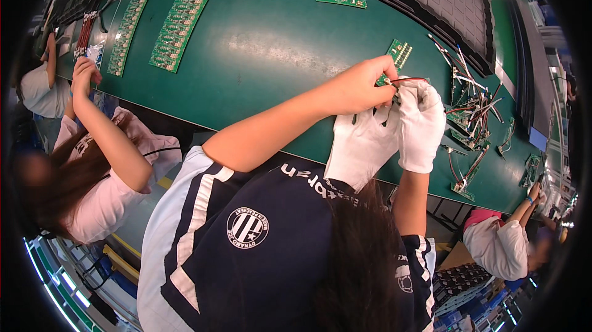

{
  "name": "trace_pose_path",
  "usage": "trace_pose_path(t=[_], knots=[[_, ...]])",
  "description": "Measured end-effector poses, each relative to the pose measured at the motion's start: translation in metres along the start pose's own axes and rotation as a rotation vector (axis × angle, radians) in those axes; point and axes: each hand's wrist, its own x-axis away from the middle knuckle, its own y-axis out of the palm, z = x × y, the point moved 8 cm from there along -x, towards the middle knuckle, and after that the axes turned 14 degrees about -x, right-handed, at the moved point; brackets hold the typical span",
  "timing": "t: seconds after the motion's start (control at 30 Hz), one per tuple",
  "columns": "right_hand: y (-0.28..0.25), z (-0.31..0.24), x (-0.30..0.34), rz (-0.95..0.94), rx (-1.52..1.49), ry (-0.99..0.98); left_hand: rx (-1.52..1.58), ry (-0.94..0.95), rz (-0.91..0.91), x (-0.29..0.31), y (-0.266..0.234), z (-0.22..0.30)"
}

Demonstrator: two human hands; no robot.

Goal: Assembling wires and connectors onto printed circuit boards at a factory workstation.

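Single head-worn fisheye view, looking steeply down past the wearer's torso, close over the green workbench [265, 36]

Bright, even overhead light. A pale glare patch sits on the glossy green surface [271, 48]. Shadows are soft. Fisheye bending grows toward the dark rim, where detail blurs.

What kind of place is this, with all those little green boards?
It looks like an electronics assembly line in a factory. A long green workbench carries rows of green circuit board panels and a pile of wired boards, and several people sit along it working by hand.
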Motion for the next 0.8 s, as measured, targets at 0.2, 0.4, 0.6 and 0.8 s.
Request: trace_pose_path(t=[0.2,0.4,0.6,0.8], knots=[[0.000,-0.012,0.002,0.006,0.051,0.082,-0.051,0.007,0.021,-0.001,-0.003,0.002],[-0.011,-0.016,-0.001,0.021,0.076,0.107,0.109,0.049,-0.070,-0.004,0.002,0.004],[-0.022,-0.024,0.001,0.034,-0.095,0.112,0.284,0.089,-0.149,-0.003,0.005,0.010],[-0.039,-0.049,0.008,0.166,-0.068,0.001,0.279,0.085,-0.126,-0.004,0.001,0.015]])
